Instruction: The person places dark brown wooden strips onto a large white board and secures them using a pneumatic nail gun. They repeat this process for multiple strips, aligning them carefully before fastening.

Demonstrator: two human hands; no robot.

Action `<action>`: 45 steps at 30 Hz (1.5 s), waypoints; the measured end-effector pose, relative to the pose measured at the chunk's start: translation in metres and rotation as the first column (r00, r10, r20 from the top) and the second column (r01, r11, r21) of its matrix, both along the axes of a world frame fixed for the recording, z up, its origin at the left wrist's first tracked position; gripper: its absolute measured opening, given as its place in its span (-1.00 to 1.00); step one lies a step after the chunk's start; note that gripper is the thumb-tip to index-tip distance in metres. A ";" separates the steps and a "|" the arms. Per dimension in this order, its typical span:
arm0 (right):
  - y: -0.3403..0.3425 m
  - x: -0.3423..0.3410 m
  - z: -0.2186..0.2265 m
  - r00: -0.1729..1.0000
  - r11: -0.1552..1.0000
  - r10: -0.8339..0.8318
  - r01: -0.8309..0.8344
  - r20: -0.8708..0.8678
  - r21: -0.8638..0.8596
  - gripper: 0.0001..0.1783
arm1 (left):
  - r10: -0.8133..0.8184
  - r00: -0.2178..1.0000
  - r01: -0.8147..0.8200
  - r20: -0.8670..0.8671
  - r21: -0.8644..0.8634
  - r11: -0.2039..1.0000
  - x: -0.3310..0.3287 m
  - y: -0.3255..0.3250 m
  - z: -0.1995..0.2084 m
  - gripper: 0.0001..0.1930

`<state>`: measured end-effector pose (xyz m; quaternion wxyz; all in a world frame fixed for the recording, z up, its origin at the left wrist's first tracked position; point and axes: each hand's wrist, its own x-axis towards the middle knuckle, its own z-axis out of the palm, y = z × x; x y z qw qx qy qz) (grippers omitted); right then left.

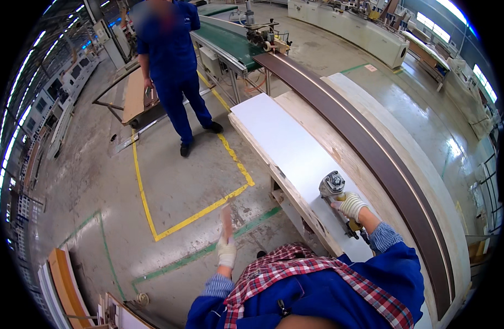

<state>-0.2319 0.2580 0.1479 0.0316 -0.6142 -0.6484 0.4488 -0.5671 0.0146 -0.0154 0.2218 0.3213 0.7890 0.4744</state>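
Observation:
My right hand (352,206), in a striped white work glove, is closed around the handle of a nail gun (332,185) with a silver head. The tool is at the white panel (296,142) on the workbench; whether it rests on the surface I cannot tell. Out over the floor to the left, my left hand (227,253), also gloved, grips a thin brownish strip (226,220) that points upward and is blurred. Right of the panel lies a long dark brown board (345,126) with a light line along it.
Beyond the bench, a conveyor with a green belt (230,44) carries a machine (265,35) at the dark board's far end. A person in blue (172,60) stands at far left beside a cart with brown boards (134,96). Leaning boards (68,279) stand at lower left.

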 end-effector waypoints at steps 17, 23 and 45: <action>0.165 -0.114 -0.002 0.996 0.988 -0.087 0.084 -0.012 -0.133 -0.65 | -0.591 -0.121 0.819 -0.798 -0.416 0.394 -0.085 0.393 0.077 -0.69; 0.183 -0.135 -0.005 0.981 0.974 0.168 -0.181 0.100 0.139 -0.54 | -0.590 -0.213 0.858 -0.779 -0.438 0.269 -0.116 0.458 0.052 -0.71; 0.190 -0.148 -0.002 0.997 0.994 -0.059 0.063 0.045 -0.091 -0.61 | -0.795 -0.271 0.799 -0.543 -0.587 0.129 -0.179 0.572 0.097 -0.66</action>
